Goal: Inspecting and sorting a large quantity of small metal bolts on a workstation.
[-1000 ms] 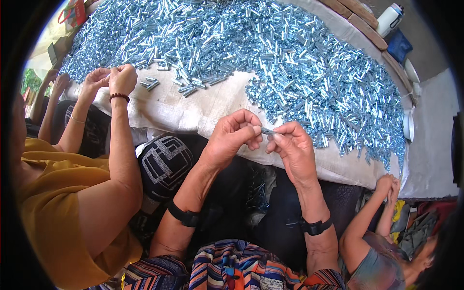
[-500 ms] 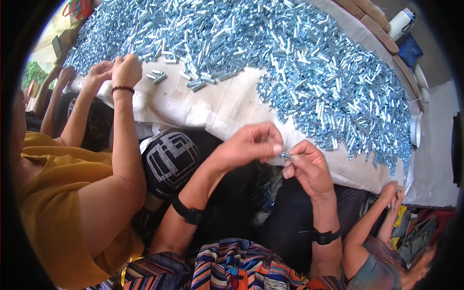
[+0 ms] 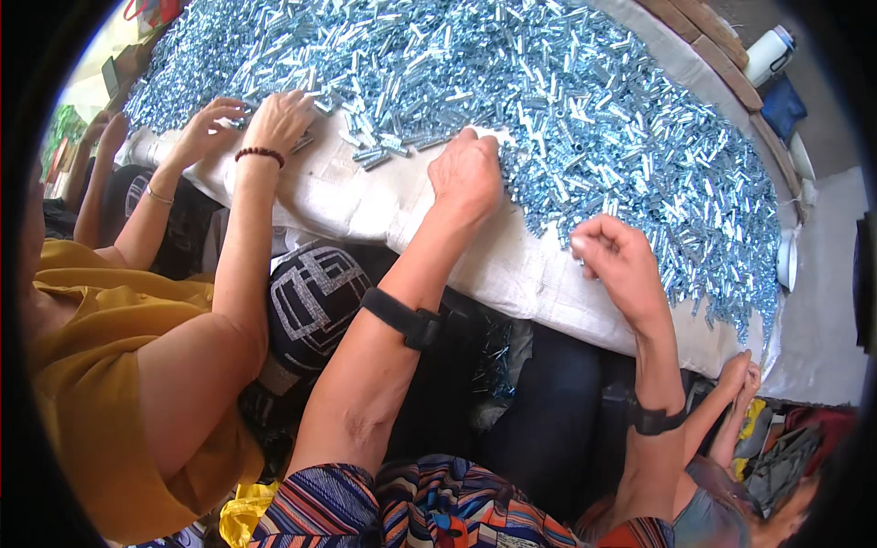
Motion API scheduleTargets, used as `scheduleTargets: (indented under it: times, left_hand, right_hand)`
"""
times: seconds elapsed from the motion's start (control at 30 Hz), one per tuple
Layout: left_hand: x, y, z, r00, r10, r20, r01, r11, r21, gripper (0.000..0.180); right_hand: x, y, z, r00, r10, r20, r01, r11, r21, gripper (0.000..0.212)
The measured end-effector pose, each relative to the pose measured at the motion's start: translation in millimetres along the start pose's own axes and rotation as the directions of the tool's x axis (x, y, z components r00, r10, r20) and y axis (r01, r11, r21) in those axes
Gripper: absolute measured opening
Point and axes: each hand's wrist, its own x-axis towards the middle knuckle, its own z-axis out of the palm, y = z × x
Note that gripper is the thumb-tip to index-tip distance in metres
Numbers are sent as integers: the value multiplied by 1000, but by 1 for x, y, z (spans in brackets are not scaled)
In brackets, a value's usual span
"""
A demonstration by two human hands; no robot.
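Observation:
A wide heap of small shiny blue-silver metal tubes (image 3: 603, 137) covers the far part of a white sheet (image 3: 539, 274). My left hand (image 3: 468, 178) is at the near edge of the heap, back upward, with its fingers curled under. What those fingertips hold, if anything, is hidden. Off to the right, my right hand (image 3: 621, 260) hovers over the heap's near edge, thumb and fingers drawn together in a pinch. A tiny glint shows at its fingertips, too small to name. Black bands circle both my forearms.
At my left, a co-worker in a mustard top (image 3: 119, 365) has both hands (image 3: 279, 119) at the heap. Another person's hands (image 3: 742, 374) are at the right. Wooden boards (image 3: 722, 64) edge the far right, with a white bottle (image 3: 769, 55) beyond. A dark patterned knee (image 3: 324, 297) is beside my left arm.
My hands, together over a small metal piece before, have parted. The left went forward to the heap; the right moved rightward and up. The left co-worker's hands spread and reached to the heap.

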Motion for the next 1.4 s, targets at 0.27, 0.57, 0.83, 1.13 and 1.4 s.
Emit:
scheduleTargets:
  times: [0.27,0.57,0.83,1.13,1.4]
  left_hand:
    - [14,-3,5,999,10,31,-11,999,37,13]
    - [18,-9,2,978,-116,174,117,993,0,18]
    - [7,4,-9,986,-137,94,160,932,-326,14]
    - [-19,2,-7,969,-58,238,244,330,-912,10]
    - [-54,7,-29,880,110,462,428,240,-872,20]
  right_hand:
    - [102,7,-3,866,-479,-145,267,687,-676,14]
    - [139,26,25,912,-399,-98,93,433,-897,14]
    - [131,19,30,889,-420,-180,44,471,-881,10]
    - [64,-4,37,940,-240,-242,145,924,-354,8]
    - [3,15,41,962,-63,-265,134,955,263,12]
